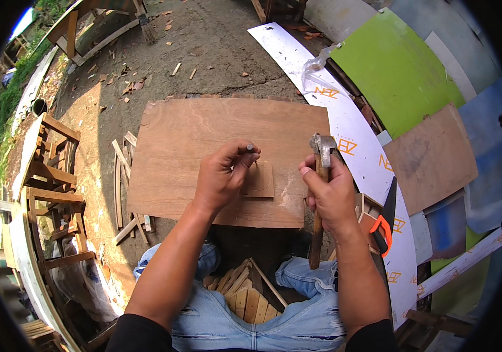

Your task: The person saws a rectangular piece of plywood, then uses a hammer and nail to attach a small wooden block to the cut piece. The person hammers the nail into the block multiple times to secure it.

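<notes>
Plywood board [175,146] is lying flat mid-view, nudged toward 11 o'clock. Orange-handled saw [389,206] sits out around 4 o'clock. Wood-handled hammer [323,157] is up near 3 o'clock, head toward 12, right hand [334,190] curled round the handle. Small wooden square [267,183] is on the board, 4 o'clock from its middle. Left hand [221,176] has a thin metal spike [250,148] pinched over it, can't tell if the tip's touching.
</notes>
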A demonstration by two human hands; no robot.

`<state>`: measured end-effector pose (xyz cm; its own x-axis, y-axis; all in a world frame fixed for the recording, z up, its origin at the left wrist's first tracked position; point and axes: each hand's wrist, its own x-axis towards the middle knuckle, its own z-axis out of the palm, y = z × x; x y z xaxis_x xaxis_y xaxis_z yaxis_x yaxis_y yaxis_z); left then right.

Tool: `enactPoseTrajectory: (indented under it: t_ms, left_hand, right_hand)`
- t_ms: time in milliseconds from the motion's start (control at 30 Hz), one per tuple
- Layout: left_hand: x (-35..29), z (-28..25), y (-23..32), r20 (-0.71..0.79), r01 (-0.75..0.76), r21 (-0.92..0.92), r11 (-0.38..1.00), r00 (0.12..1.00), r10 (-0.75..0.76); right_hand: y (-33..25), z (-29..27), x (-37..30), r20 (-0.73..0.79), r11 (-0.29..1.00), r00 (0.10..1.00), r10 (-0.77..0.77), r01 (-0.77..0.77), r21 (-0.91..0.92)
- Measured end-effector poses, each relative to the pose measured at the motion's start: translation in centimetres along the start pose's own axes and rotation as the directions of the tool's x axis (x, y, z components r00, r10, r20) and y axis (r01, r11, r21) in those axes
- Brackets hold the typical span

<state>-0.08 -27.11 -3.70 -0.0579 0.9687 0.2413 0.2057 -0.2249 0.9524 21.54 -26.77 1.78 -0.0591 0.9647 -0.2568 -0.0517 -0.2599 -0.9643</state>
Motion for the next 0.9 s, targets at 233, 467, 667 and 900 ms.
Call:
enactPoseTrajectory:
  t_ms: [233,467,667,900]
  left_hand:
    - [0.2,0.2,-0.1,0.007,0.001,-0.032,0.999,1.0,-0.001]
    - [0.5,0.3,-0.6,-0.001,0.03,-0.092,0.995,1.0,-0.03]
    - [0.6,0.3,-0.5,0.008,-0.004,-0.022,1.0,1.0,0.005]
    - [0.8,0.2,0.2,-0.002,-0.042,0.06,0.997,0.999,0.042]
  right_hand:
    - [-0.1,0.4,-0.5,0.118,0.899,0.965,-0.233,0.26,-0.352]
    - [-3.0,1.4,-2.0,0.199,0.983,0.972,-0.129,0.151,-0.103]
    - [-6.1,2.3,-2.8,0.254,0.917,0.956,-0.15,0.231,-0.326]
    - [-6.0,3.2,-4.0,0.364,0.724,0.876,-0.318,0.472,-0.503]
